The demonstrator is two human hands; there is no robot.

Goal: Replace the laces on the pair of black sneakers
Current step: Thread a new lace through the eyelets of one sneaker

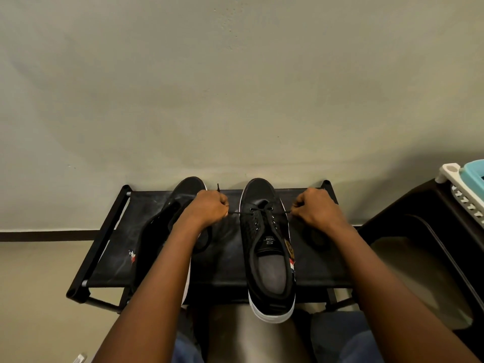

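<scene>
On the black fabric-topped rack (225,258) set against the pale wall (235,87), two black sneakers stood side by side, toes toward the wall. From the head camera, the right sneaker (267,252) showed its white sole at the heel, which hung a little over the rack's near edge, and its grey insole. A black lace (258,211) ran across its lowest eyelets, pulled taut to either side. The left hand (207,208) was curled into a fist, gripping one end of that lace just left of the shoe, with the lace tip (218,187) sticking up past the knuckles. The right hand (314,208) was likewise closed, pinching the other end just right of the shoe. The left sneaker (167,231) lay partly hidden under the left forearm. A dark bin (424,244) stood near the rack's right side.
</scene>
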